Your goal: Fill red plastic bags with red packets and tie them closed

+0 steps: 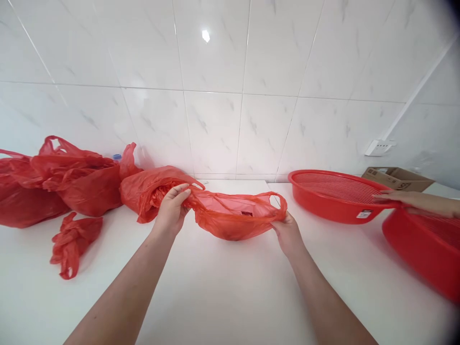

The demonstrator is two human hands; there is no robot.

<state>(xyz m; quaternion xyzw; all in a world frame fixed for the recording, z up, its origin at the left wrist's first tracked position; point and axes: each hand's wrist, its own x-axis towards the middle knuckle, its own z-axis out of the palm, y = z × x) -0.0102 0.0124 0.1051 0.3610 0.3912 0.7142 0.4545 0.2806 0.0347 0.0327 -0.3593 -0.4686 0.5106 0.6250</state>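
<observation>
Between my hands a red plastic bag (233,229) is stretched wide, its mouth gaping upward and its belly sagging close to the white table. A small dark item (246,213) shows inside it, too small to name. My left hand (171,208) pinches the bag's left side, beside another full red bag (158,178) lying against it. On the right, my right hand (289,234) grips the bag near its looped handle, with the fingers partly behind the plastic.
Several filled red bags (88,184) stand at the left, with a small knotted bag (76,242) before them. At right are a red plastic sieve basket (323,208), a second red basket (420,244), another person's hand (420,201), a cardboard box (413,181) and a wall socket (380,147).
</observation>
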